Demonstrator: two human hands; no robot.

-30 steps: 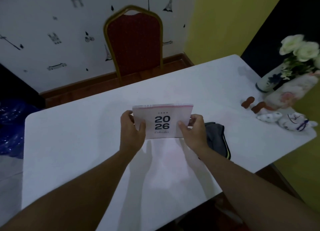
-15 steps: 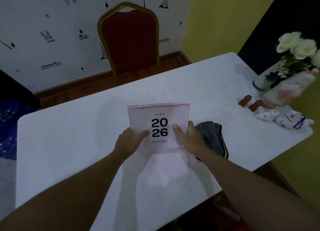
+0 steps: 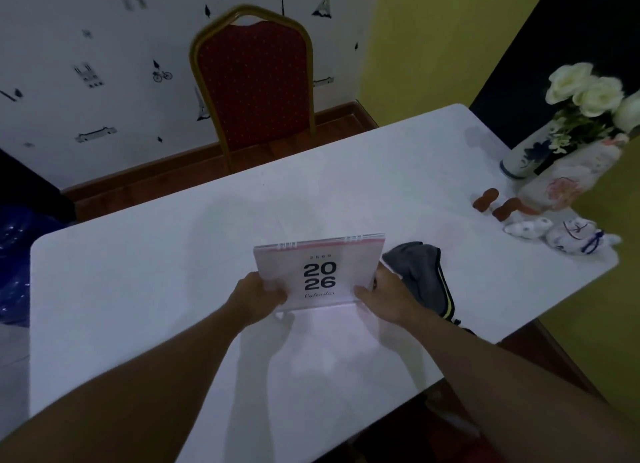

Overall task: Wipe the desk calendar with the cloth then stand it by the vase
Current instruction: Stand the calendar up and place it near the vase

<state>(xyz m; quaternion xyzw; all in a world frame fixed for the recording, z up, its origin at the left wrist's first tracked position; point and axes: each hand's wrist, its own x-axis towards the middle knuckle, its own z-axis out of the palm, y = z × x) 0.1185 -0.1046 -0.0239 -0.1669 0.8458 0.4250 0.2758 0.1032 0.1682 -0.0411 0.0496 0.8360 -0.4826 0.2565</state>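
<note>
A pink-and-white desk calendar (image 3: 320, 272) marked "2026" stands upright on the white table (image 3: 138, 272), its bottom edge touching the surface. My left hand (image 3: 258, 294) grips its lower left corner and my right hand (image 3: 381, 294) grips its lower right corner. A dark grey cloth (image 3: 420, 275) with a yellow trim lies crumpled just right of the calendar, partly behind my right hand. The blue-and-white vase (image 3: 526, 156) with white flowers stands at the far right edge of the table.
Near the vase are a floral wrapped object (image 3: 564, 185), two brown pieces (image 3: 485, 199) and small white ceramic figures (image 3: 568, 235). A red chair (image 3: 256, 78) with a gold frame stands behind the table. The table's right corner is close to the figures.
The calendar has come down from a raised hold and now rests on the table. Both hands slid to its lower corners.
</note>
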